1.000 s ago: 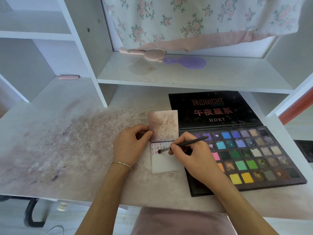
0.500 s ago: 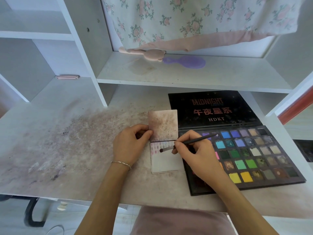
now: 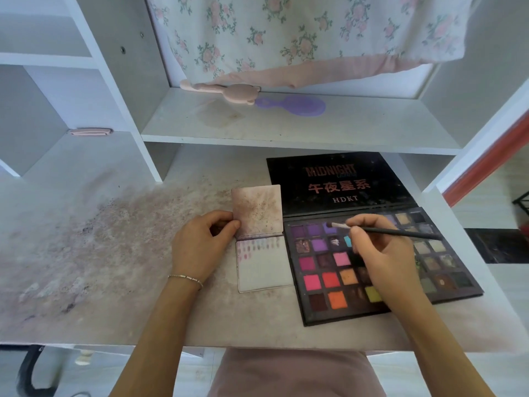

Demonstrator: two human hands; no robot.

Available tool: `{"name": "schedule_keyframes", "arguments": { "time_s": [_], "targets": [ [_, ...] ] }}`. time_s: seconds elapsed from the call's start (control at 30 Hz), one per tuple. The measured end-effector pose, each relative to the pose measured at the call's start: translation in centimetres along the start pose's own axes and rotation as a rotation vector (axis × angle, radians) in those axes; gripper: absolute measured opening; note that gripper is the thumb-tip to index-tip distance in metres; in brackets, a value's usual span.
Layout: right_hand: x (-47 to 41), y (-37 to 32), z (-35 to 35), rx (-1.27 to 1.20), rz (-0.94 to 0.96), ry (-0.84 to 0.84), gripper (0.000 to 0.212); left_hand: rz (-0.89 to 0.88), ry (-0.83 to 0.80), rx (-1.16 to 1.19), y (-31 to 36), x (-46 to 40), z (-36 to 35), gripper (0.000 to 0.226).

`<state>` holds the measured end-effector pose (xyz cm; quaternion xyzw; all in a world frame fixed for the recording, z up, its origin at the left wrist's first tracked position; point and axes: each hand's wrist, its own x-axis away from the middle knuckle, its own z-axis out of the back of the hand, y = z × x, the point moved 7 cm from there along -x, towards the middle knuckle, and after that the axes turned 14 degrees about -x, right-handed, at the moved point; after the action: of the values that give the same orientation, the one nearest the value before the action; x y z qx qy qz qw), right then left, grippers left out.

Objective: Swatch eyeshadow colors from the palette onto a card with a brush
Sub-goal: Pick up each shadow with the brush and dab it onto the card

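Right hand (image 3: 383, 253) pinches the thin black brush (image 3: 380, 230) over the black eyeshadow palette's (image 3: 315, 316) purple pans; loose pigment could smudge the small white card (image 3: 263, 270), which the left hand (image 3: 200, 247) grips.

Single head-worn wide-angle view, forward and down, close over the desk (image 3: 114, 253) and shelves (image 3: 286, 130).

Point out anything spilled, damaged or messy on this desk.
Pinkish-brown powder is smeared across the desk left of the card. The card's raised flap is speckled with the same dust. One pan in the palette looks broken up.
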<state>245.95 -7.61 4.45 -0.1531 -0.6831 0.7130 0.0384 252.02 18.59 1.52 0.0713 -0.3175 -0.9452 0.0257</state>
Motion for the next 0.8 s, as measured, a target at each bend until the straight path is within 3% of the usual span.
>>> {"name": "schedule_keyframes", "arguments": {
  "time_s": [0.3, 0.8],
  "targets": [
    [0.5, 0.4, 4.1, 0.169, 0.031, 0.071, 0.025, -0.007, 0.014, 0.008, 0.1, 0.1, 0.0, 0.010],
    [0.7, 1.4, 3.9, 0.286, 0.033, -0.039, 0.026, -0.018, 0.028, 0.025, 0.3, 0.1, 0.0, 0.006]
  ]
}}
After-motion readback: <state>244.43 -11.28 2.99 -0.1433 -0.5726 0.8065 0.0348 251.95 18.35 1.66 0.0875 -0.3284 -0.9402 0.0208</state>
